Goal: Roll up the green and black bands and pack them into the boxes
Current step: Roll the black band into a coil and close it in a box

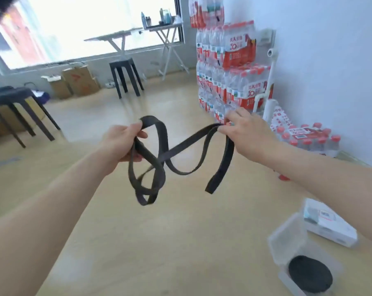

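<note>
Untangling black band (180, 146) | my left hand (122, 144) grips loops, right hand (247, 133) pinches it | next: I'd roll from dangling end.

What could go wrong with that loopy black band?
The black band hangs in crossed loops between the left hand and right hand, so rolling now could trap a twist or knot. Its free end dangles and may flop loose. The clear box already holds a dark roll, so it might not fit.
</note>
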